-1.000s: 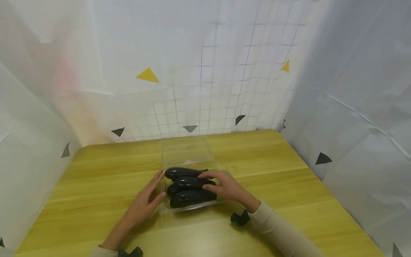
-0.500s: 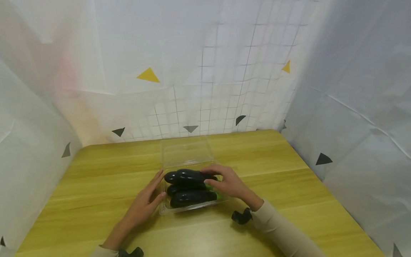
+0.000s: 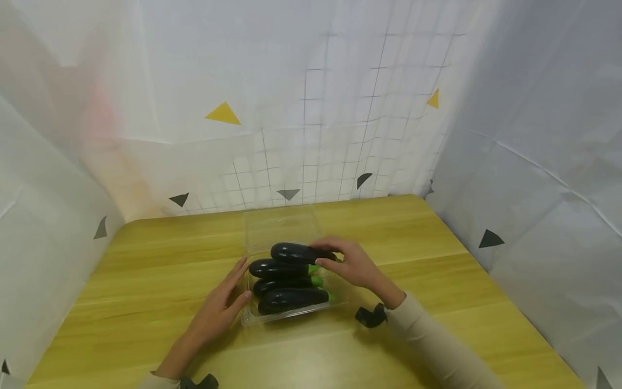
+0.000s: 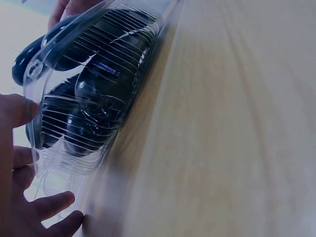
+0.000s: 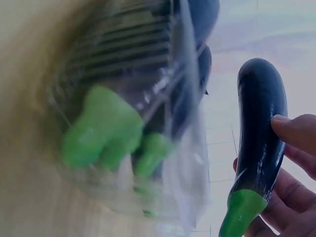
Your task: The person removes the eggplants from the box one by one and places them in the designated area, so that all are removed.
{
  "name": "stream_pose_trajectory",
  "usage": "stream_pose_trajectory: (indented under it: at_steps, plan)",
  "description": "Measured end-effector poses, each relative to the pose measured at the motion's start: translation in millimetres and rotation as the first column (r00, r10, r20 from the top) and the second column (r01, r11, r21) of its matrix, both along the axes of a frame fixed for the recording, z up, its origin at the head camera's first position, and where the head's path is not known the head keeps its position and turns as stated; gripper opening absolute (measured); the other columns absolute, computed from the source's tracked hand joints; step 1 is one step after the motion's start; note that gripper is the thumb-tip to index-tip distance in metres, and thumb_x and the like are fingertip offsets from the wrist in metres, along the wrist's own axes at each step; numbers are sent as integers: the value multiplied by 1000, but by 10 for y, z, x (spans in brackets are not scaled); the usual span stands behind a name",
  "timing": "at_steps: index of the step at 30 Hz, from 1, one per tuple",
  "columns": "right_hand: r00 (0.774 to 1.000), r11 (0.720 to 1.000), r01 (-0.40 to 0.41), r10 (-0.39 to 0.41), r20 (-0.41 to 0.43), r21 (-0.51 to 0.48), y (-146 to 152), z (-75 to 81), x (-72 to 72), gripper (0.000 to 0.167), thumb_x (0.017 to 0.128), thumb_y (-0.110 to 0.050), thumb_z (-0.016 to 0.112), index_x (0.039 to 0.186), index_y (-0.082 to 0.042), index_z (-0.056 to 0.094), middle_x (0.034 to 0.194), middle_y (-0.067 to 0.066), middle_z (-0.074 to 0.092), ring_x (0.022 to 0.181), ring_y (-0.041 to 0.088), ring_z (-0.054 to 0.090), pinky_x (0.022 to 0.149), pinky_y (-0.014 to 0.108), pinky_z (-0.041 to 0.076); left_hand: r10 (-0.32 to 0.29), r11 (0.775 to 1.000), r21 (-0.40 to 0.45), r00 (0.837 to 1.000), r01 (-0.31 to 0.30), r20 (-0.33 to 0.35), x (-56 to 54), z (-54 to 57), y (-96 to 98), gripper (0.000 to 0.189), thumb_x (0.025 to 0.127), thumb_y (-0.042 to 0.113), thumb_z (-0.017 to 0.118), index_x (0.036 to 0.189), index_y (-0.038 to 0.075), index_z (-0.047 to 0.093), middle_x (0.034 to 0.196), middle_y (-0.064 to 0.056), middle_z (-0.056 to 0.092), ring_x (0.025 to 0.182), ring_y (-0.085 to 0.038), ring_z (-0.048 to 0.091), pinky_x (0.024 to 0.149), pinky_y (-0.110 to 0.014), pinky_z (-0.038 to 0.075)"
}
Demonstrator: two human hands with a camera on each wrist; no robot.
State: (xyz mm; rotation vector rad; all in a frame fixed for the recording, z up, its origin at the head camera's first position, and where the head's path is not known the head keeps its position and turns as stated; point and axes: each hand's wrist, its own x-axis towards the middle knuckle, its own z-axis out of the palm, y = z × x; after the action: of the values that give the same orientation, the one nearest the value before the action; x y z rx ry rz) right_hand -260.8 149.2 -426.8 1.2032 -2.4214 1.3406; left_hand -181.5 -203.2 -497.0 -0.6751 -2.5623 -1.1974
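Note:
In the head view my right hand pinches a glossy dark purple eggplant near its stem end. It is held at the far side of a clear plastic clamshell box. The right wrist view shows the held eggplant apart from the box, its green cap pointing down in that picture. Three more eggplants lie side by side in the box, green caps to the right. My left hand rests at the box's left side with fingers spread. In the left wrist view its thumb touches the rim.
The box's clear lid lies folded back behind it. A yellow wood-grain table spreads around the box. White sheets with yellow and dark patches enclose it at the back and both sides. Black wrist mounts sit under my forearms.
My right hand has lifted one eggplant out from among the others and carried it up and slightly right, over the box's far side. The left hand has stayed in place.

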Motion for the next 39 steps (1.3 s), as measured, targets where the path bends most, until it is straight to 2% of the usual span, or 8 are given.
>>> stream_pose_trajectory:
  at_steps: [6,11,18,29,39]
  plan:
    - [999,1000,24,-25,-30,-3,81,62,-100,35,97,-13,77,131,-11,71,126,1,70,112,19,67,96,39,57,-4,1000,-11,1000,4,-14,0,7,0,65,107,23,62,165,19,33,171,-5,24,153,-28,27,121,-49,23]
    - [995,997,65,-62,-76,32,134,116,-171,34,97,-13,76,131,-9,71,126,2,70,111,18,67,92,39,58,-1,1000,-14,1000,1,-10,21,-1,7,66,107,22,62,165,22,32,171,-3,23,153,-27,27,121,-47,23]
    - [985,994,104,-98,-138,39,188,161,-293,33,96,-10,77,128,-6,72,124,6,71,107,21,69,87,43,59,2,1000,-11,1000,-2,1,21,4,2,67,107,22,62,166,23,31,171,-5,23,153,-28,26,118,-61,26]
    - [989,990,135,-132,-74,48,309,133,-462,34,97,-11,76,130,-5,71,125,8,70,111,26,68,91,46,58,-4,1000,-3,1000,4,1,31,24,-3,66,107,23,62,165,22,31,171,-6,23,153,-30,26,117,-63,26]
    - [984,984,166,-162,-75,56,373,169,-585,34,97,-9,76,129,-4,71,126,11,70,110,28,68,90,47,59,2,1000,-25,1000,-3,-25,14,19,-6,67,107,23,62,166,22,30,171,-6,24,153,-28,26,117,-62,26]
